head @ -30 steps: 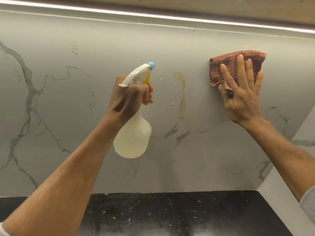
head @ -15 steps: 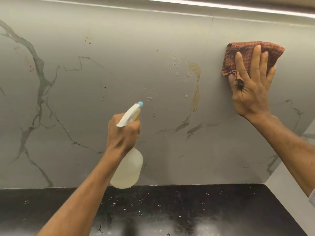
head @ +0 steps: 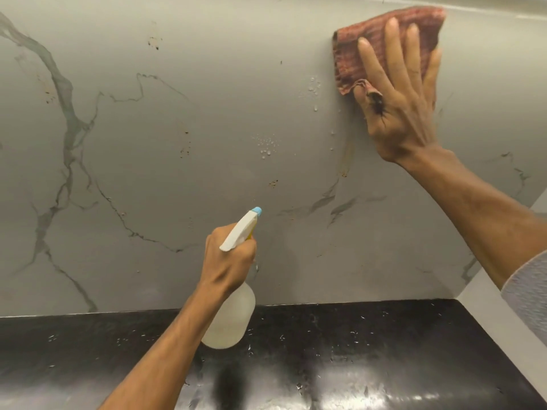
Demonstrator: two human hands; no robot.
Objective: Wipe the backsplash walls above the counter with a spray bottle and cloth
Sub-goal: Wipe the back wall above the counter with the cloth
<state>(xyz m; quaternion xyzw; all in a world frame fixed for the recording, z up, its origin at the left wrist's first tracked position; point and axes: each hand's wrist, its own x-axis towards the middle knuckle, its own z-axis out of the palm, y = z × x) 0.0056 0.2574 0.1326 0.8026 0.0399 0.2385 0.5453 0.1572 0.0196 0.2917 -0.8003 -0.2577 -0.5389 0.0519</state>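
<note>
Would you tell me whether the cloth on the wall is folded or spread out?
Folded: the cloth shows doubled edges under the flat right hand.

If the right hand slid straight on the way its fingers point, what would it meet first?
Likely the top edge of the backsplash, just above the cloth the right hand presses; nothing shows between.

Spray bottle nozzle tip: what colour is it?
Light blue, on the spray bottle gripped by the left hand; head view.

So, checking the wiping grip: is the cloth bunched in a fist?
No, the right hand presses the cloth flat against the wall with straight fingers.
</note>
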